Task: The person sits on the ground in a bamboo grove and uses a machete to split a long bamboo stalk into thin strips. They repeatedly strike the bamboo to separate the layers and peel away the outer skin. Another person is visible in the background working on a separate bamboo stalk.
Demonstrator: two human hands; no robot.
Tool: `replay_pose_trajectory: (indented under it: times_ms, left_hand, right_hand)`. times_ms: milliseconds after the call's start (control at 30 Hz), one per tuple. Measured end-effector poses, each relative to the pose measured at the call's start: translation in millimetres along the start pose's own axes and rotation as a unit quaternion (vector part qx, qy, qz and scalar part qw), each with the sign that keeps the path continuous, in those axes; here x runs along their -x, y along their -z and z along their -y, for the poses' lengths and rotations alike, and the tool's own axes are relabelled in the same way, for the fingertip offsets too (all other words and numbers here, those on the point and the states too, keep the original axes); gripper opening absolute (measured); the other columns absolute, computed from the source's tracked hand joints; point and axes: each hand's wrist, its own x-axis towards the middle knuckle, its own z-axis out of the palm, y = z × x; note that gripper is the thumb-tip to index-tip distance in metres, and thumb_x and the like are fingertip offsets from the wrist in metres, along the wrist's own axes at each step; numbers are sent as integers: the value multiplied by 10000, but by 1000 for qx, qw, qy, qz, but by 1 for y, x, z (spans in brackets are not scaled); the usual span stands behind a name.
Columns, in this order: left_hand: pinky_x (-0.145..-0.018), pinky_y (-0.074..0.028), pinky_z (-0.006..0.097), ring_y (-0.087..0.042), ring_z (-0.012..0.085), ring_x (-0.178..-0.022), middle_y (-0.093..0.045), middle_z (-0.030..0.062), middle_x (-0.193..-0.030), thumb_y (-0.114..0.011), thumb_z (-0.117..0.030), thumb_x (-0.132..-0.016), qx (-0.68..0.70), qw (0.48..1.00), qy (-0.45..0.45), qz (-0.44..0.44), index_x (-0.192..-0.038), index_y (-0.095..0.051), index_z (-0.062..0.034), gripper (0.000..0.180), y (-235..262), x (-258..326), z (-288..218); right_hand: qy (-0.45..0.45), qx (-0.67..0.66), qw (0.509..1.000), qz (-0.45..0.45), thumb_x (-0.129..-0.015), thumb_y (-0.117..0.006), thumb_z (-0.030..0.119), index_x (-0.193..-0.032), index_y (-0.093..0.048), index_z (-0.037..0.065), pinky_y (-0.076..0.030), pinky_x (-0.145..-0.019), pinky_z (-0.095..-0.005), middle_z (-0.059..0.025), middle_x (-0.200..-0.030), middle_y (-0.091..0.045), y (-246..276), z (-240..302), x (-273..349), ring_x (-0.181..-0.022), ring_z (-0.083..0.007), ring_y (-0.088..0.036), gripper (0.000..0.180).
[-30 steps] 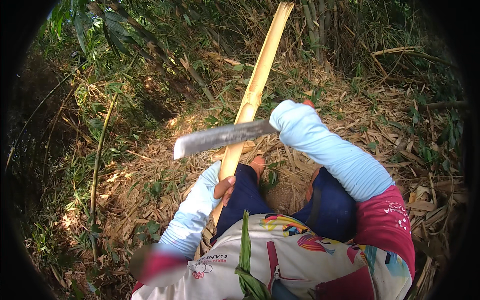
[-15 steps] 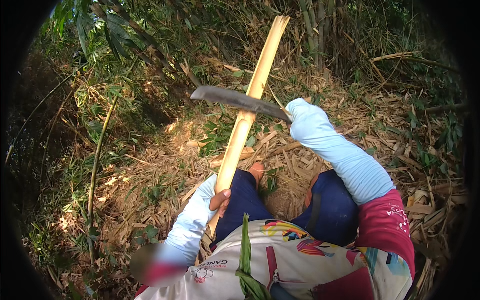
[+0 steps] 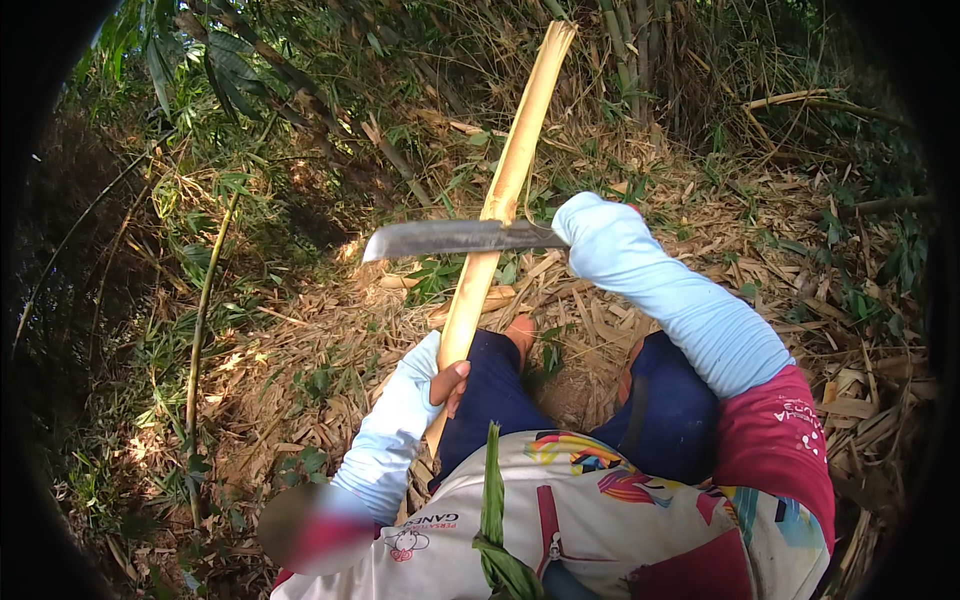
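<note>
A long split bamboo strip (image 3: 532, 115), pale yellow on its inner side, slants from my lap up and away to the right. Its lower part is gripped by my left hand (image 3: 450, 385), the fingers wrapped round it above my left thigh. Across the strip's middle lies the dark blade of a machete (image 3: 430, 238), its tip pointing left. My right hand (image 3: 590, 228) is at the machete's handle end, mostly hidden by a light blue sleeve, as is the handle itself. A thin curled shaving stands up beside the blade.
Dry bamboo leaves and chips (image 3: 700, 260) cover the ground around my bare feet (image 3: 521, 337). A thin upright stalk (image 3: 205, 330) stands at the left. Bamboo stems (image 3: 625, 60) rise at the back. A folded green leaf (image 3: 492, 500) hangs against my shirt.
The machete's tip has swung toward me, so the blade lies more level across the strip. The right hand has shifted slightly left. My left hand keeps its hold.
</note>
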Motion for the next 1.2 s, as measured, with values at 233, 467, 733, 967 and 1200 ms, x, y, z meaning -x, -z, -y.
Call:
replay_pose_trajectory:
  times_ms: [233,467,733,967,1200]
  left_hand:
    - [-430,-440,250,-493,103,-467,-524,27,-655,-643,-176,-930,10,1000,-6,17,-1053,-483,-46,240,-2,-2,1]
    - [-416,-427,246,-480,99,-462,-509,21,-646,-628,-156,-940,-1,1000,-8,14,-1077,-485,-46,227,-2,2,10]
    - [-404,-421,240,-498,108,-455,-524,28,-637,-615,-156,-941,-11,999,-32,13,-1061,-481,-42,214,4,3,9]
    - [-449,-439,255,-501,116,-473,-524,34,-640,-628,-161,-938,-9,1000,6,4,-1068,-483,-37,231,6,12,7]
    - [-455,-432,251,-502,114,-489,-532,32,-660,-664,-156,-909,14,999,34,6,-1083,-482,-47,275,6,19,10]
  right_hand:
    - [120,0,983,-141,-716,-628,40,-819,-606,91,-515,-651,-410,-164,-827,-607,-8,14,20,-815,-340,-663,117]
    - [96,-14,987,-126,-699,-647,40,-795,-614,101,-518,-659,-409,-156,-813,-615,-10,19,27,-792,-369,-657,118]
    - [92,-18,988,-125,-699,-635,29,-859,-618,82,-523,-681,-418,-187,-799,-615,-11,18,26,-789,-383,-658,170]
    - [73,-29,994,-70,-682,-635,4,-846,-641,80,-537,-720,-403,-201,-818,-638,-1,24,25,-813,-385,-660,180]
    - [-47,1,989,-141,-707,-656,38,-850,-628,71,-525,-685,-431,-199,-796,-635,13,-12,11,-795,-387,-662,149]
